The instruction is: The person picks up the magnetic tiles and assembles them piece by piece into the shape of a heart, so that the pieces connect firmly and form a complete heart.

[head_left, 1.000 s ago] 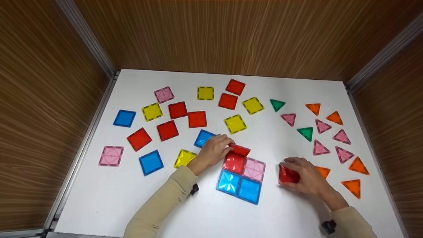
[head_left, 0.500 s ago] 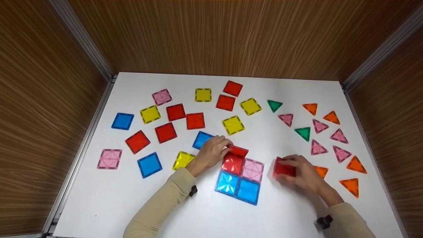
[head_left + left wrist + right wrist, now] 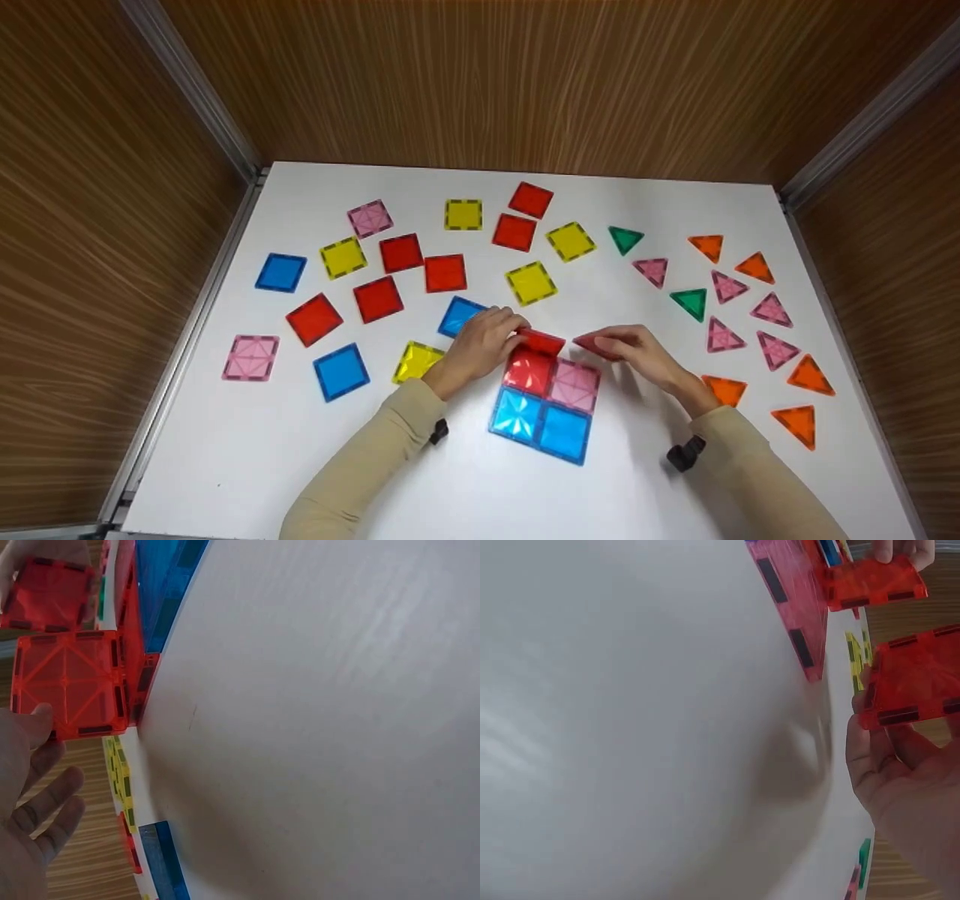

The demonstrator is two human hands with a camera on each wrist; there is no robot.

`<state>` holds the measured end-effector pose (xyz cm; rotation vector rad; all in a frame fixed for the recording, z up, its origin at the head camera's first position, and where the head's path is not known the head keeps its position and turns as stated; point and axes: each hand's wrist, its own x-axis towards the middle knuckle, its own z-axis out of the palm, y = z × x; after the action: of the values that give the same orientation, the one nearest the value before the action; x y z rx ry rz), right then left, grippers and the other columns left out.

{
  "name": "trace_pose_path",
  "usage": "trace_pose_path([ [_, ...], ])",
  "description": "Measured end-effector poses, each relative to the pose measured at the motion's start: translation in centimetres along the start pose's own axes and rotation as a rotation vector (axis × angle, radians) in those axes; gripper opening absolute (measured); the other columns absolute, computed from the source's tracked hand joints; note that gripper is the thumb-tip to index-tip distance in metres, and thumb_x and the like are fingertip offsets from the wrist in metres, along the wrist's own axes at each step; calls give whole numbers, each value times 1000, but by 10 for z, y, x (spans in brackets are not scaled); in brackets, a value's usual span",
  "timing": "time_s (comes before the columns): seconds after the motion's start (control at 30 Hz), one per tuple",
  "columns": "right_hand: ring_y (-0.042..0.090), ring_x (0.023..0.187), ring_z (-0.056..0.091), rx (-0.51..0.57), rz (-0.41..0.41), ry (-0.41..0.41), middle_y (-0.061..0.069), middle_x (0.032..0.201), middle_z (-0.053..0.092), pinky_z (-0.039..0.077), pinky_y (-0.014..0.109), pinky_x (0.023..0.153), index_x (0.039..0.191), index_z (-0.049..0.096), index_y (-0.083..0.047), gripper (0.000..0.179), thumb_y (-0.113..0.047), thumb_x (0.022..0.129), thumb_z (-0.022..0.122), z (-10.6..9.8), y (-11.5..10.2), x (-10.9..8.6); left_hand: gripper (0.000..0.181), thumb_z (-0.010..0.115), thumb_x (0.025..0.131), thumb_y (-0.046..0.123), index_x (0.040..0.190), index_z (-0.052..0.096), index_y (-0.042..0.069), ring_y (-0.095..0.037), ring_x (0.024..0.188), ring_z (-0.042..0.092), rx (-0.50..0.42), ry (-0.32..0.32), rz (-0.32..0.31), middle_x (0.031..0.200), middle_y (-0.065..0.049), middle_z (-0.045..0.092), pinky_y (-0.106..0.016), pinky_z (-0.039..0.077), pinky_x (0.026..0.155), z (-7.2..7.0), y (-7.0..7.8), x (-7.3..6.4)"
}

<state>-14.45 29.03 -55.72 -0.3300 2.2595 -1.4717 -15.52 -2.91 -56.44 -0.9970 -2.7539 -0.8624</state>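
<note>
Four-part flat square: a red magnetic tile (image 3: 529,373), a pink tile (image 3: 575,387) and two blue tiles (image 3: 564,433) lie edge to edge. At the red one's far edge, a second red square tile (image 3: 67,682) stands upright. My left hand (image 3: 484,343) pinches this standing tile by its left side, the thumb on its face in the left wrist view. Off the pink tile's far right corner, my right hand (image 3: 637,356) holds another red square tile (image 3: 919,675), raised and seen nearly edge-on from the head. A small gap separates the two raised red tiles.
Loose square tiles in red, yellow, blue and pink spread over the left and back of the white table (image 3: 247,457), including a yellow tile (image 3: 416,362) by the left forearm. Triangles, such as an orange triangle (image 3: 724,390), lie on the right. Wood panels (image 3: 480,82) surround the table.
My right hand has moved left and farther back with its red tile, turning it from face-on to nearly edge-on. The left hand stays on the standing tile.
</note>
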Motion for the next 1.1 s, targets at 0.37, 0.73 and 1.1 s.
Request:
trace_pose_path([
  [0.37,24,106,58,-43,15,-16,18,123,75,52,26,82,127,76,-10,33,-32,106,63,20,0,13,21,66,105,26,121,70,14,-19,103,66,8,10,10,110,-3,72,-31,58,95,1,-2,1],
  [0.73,14,105,64,-22,-146,83,12,120,77,56,21,88,122,78,-13,23,-19,102,70,26,4,2,19,67,105,24,121,70,14,-19,103,67,-33,12,-8,111,-4,73,-32,59,95,0,-3,-3],
  [1.1,11,97,66,-3,-221,113,15,111,79,55,19,87,116,81,-10,18,-14,100,72,30,-2,27,20,68,104,24,120,70,13,-19,105,68,-49,19,-105,110,-4,74,-35,60,100,-10,-13,-16],
])
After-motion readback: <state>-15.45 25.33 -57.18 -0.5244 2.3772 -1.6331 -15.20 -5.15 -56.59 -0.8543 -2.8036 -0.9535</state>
